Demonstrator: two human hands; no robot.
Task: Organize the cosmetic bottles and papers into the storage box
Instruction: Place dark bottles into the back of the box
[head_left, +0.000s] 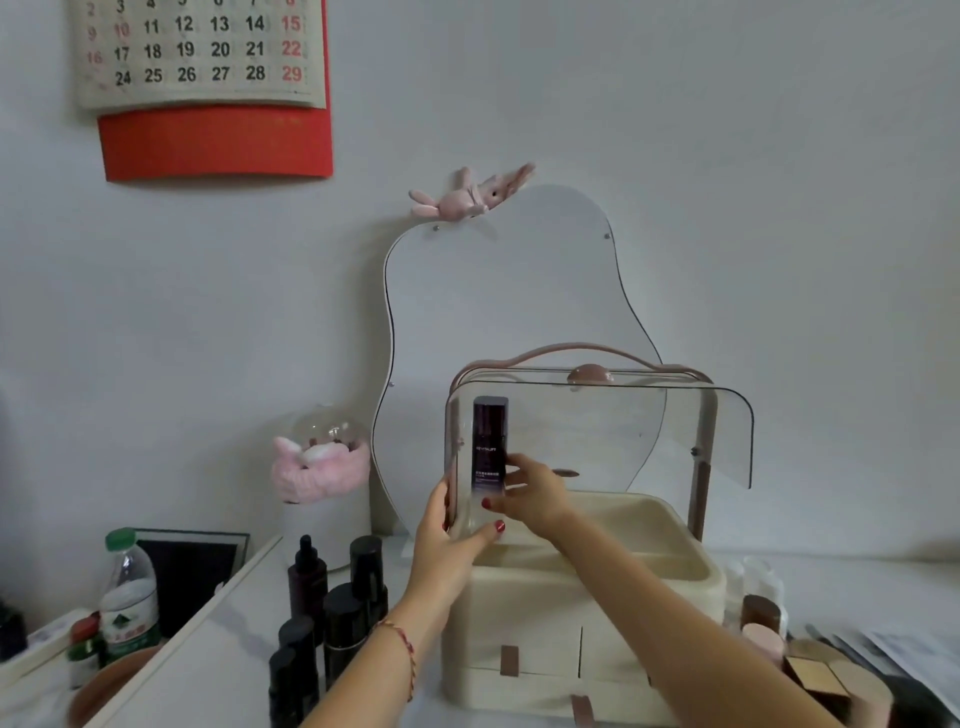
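Dark purple serum bottle (489, 447) stands upright in the storage box's (582, 618) top compartment, at its left end under the raised clear lid (623, 431). Right hand (530, 496) has its fingers (514, 462) closed around the bottle's lower body. Left hand (449, 540) grips the lid's left edge. Best to seat it flat against the left wall, then release straight back.

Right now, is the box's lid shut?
No, the clear lid is flipped up, and the right hand holds a dark bottle inside the box.
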